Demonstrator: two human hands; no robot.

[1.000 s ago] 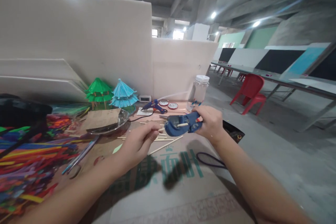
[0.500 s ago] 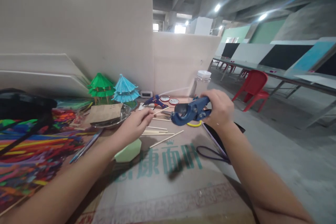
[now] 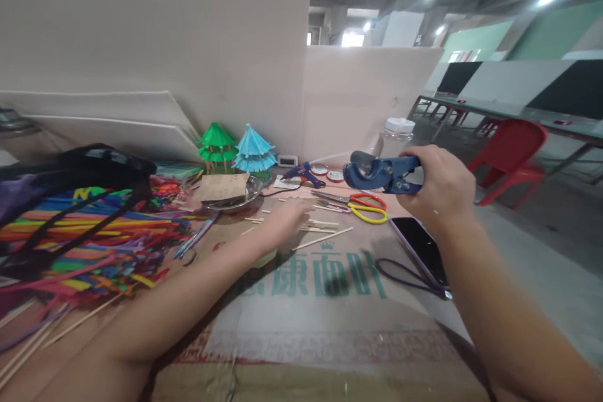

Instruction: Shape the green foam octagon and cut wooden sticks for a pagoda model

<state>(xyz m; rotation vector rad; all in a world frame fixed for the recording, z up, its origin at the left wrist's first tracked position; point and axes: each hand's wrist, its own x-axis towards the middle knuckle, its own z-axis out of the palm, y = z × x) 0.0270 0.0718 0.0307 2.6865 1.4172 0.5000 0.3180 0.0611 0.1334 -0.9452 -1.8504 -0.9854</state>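
Observation:
My right hand [image 3: 440,185] is wrapped round the handles of a blue pipe cutter [image 3: 384,173], raised above the table's right side with its hooked jaw pointing left. My left hand [image 3: 289,223] reaches over several thin wooden sticks [image 3: 325,237] lying on the cardboard. Motion smears its fingers, so whether they grip a stick cannot be made out. Under that wrist, a pale green piece [image 3: 266,260] is mostly hidden. Red-handled scissors [image 3: 370,201] and a yellow-handled pair [image 3: 370,213] lie just beyond, between the hands.
A phone [image 3: 419,248] with a dark strap lies below my right hand. Behind are a glue gun [image 3: 306,174], a clear jar [image 3: 398,135], a metal dish [image 3: 254,188] and green [image 3: 217,144] and blue [image 3: 254,149] paper umbrellas. Colourful pipe cleaners [image 3: 94,232] cover the left side.
My view has turned right. The left hand, which held a stick up near the cutter, has lowered to the sticks on the cardboard. The pipe cutter stays in my right hand, now clear of the scissors.

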